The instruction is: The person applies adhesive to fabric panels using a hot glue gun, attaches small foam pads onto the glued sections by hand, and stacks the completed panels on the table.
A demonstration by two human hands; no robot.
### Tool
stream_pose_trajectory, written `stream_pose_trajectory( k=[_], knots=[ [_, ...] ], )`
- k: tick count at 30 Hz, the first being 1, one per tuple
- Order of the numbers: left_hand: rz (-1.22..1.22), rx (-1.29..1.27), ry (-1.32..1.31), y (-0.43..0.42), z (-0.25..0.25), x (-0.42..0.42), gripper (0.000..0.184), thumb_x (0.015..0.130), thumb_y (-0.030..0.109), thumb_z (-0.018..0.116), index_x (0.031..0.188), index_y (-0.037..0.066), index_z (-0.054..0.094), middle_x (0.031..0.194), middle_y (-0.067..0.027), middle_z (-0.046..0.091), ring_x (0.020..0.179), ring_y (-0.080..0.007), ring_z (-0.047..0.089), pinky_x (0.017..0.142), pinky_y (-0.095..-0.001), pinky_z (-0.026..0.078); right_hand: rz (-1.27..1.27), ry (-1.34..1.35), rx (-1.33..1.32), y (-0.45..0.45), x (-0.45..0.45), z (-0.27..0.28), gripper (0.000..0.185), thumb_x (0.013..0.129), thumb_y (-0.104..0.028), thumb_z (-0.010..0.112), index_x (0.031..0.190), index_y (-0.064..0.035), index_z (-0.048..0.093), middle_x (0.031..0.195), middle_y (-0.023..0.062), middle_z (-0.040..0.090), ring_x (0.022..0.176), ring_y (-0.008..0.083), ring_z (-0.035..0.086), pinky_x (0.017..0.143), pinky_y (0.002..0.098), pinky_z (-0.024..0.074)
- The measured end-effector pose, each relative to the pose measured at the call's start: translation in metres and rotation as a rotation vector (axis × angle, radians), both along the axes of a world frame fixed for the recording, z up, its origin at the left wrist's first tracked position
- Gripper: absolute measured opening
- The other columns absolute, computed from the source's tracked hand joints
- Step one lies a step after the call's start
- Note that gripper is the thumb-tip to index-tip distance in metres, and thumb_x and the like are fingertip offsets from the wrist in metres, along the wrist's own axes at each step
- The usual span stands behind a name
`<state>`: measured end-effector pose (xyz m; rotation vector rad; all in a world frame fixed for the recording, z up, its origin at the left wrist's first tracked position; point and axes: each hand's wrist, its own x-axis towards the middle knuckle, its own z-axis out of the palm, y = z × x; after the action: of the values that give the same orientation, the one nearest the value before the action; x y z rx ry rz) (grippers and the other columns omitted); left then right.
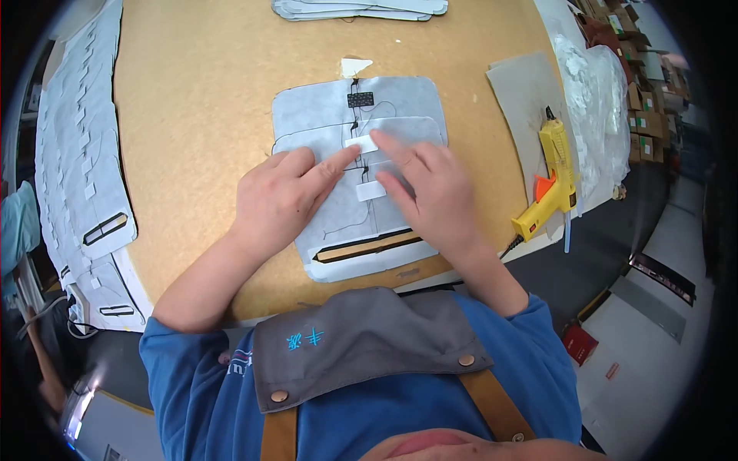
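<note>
Two overlapping light grey fabric panels (307,109) lie on the tan table in front of me, with thin dark wires along their middle. My left hand (280,192) rests on the panels, its index finger stretched onto a small white tab (363,144). The index fingertip of my right hand (434,184) touches the same tab's right end, and its thumb is near a lower white tab (370,191). Both hands have fingers apart and hold nothing. Farther up sits a black patch (360,99). The front panel has a long slot near its lower edge.
A yellow glue gun (555,165) lies at the right on a grey sheet (523,100), beside clear plastic (596,115). More grey panels (361,9) are stacked at the far edge of view, and others (77,138) overlap at the left. Another person's arm (46,361) shows far left.
</note>
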<state>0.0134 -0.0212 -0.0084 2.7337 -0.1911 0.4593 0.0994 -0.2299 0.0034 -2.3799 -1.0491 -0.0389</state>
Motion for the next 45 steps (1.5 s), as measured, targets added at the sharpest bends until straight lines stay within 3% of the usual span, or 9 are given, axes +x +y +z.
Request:
stream_pose_trajectory(
  k=[10,16,23,26,29,34,39,42,45],
  knots=[
    [0.005,0.039,0.009,0.0,0.001,-0.001,0.044,0.079,0.017,0.071,0.122,0.027,0.071,0.066,0.0027,0.042,0.057,-0.0118,0.051,0.047,-0.028,0.042,0.035,-0.205,-0.103,0.0,-0.006,-0.005,0.043,0.081,-0.025,0.076,0.123,-0.0228,0.071,0.081,-0.0011,0.051,0.073,0.0179,0.053,0.067,0.0332,0.0433],
    [0.011,0.066,0.029,-0.001,0.004,0.0,0.044,0.08,0.016,0.071,0.123,0.028,0.071,0.066,0.0027,0.042,0.057,-0.0118,0.051,0.047,-0.028,0.042,-0.034,-0.013,0.009,-0.001,0.0,-0.005,0.044,0.082,-0.033,0.074,0.125,-0.0251,0.068,0.081,-0.002,0.049,0.073,0.017,0.052,0.065,0.0341,0.0417],
    [-0.019,0.083,0.018,-0.001,-0.002,0.001,0.053,0.072,0.016,0.069,0.124,0.026,0.069,0.066,0.0023,0.045,0.058,-0.0132,0.054,0.048,-0.0285,0.045,0.024,-0.112,-0.056,0.003,0.001,-0.004,0.045,0.082,-0.034,0.074,0.126,-0.0261,0.068,0.081,-0.0016,0.049,0.073,0.0177,0.052,0.064,0.0338,0.0412],
    [0.055,0.123,0.08,0.013,0.006,-0.008,0.05,0.076,0.015,0.065,0.125,0.026,0.068,0.07,0.0014,0.05,0.063,-0.0157,0.058,0.051,-0.0304,0.049,0.099,-0.026,-0.001,0.011,0.001,-0.009,0.044,0.083,-0.029,0.073,0.126,-0.0227,0.068,0.085,0.0009,0.052,0.079,0.0198,0.054,0.07,0.0358,0.0427],
    [0.023,0.083,-0.018,0.004,-0.007,-0.004,0.044,0.079,0.019,0.069,0.122,0.028,0.07,0.065,0.0012,0.047,0.059,-0.0155,0.056,0.049,-0.0318,0.047,0.054,-0.236,-0.047,0.005,-0.004,-0.009,0.047,0.081,-0.033,0.075,0.127,-0.0252,0.068,0.083,-0.002,0.05,0.077,0.018,0.052,0.073,0.0384,0.0406],
    [-0.031,0.03,0.0,0.007,-0.006,-0.006,0.042,0.085,0.02,0.066,0.126,0.029,0.066,0.067,0.0007,0.048,0.061,-0.0168,0.058,0.051,-0.0318,0.048,0.004,-0.105,-0.023,-0.009,0.004,0.009,0.043,0.084,-0.027,0.072,0.126,-0.0173,0.067,0.095,0.006,0.057,0.092,0.0265,0.057,0.087,0.041,0.0431],
    [-0.012,-0.109,-0.006,0.011,0.002,-0.009,0.037,0.092,0.029,0.064,0.129,0.024,0.063,0.073,-0.0007,0.055,0.066,-0.0202,0.062,0.054,-0.0353,0.05,-0.422,-0.053,0.081,-0.083,0.024,0.03,0.034,0.09,-0.024,0.069,0.114,-0.0007,0.062,0.104,0.0146,0.058,0.101,0.0348,0.058,0.089,0.0426,0.0463],
    [-0.021,-0.295,0.004,0.012,0.005,-0.011,0.034,0.097,0.024,0.057,0.129,0.017,0.062,0.077,-0.0028,0.06,0.072,-0.0199,0.064,0.06,-0.0334,0.051,-0.733,-0.306,-0.283,-0.178,0.036,0.004,0.037,0.091,-0.032,0.07,0.103,0.002,0.06,0.106,0.0173,0.058,0.099,0.0359,0.057,0.085,0.042,0.0475],
    [-0.071,-0.726,-0.204,0.022,0.001,-0.002,0.037,0.095,0.01,0.04,0.127,0.004,0.058,0.082,-0.0049,0.057,0.074,-0.0121,0.059,0.067,-0.0237,0.045,-0.992,-0.17,-0.288,-0.194,0.012,0.012,0.046,0.088,-0.038,0.073,0.095,0.0048,0.059,0.096,0.0172,0.059,0.091,0.0375,0.058,0.082,0.0421,0.0483]
  ],
)
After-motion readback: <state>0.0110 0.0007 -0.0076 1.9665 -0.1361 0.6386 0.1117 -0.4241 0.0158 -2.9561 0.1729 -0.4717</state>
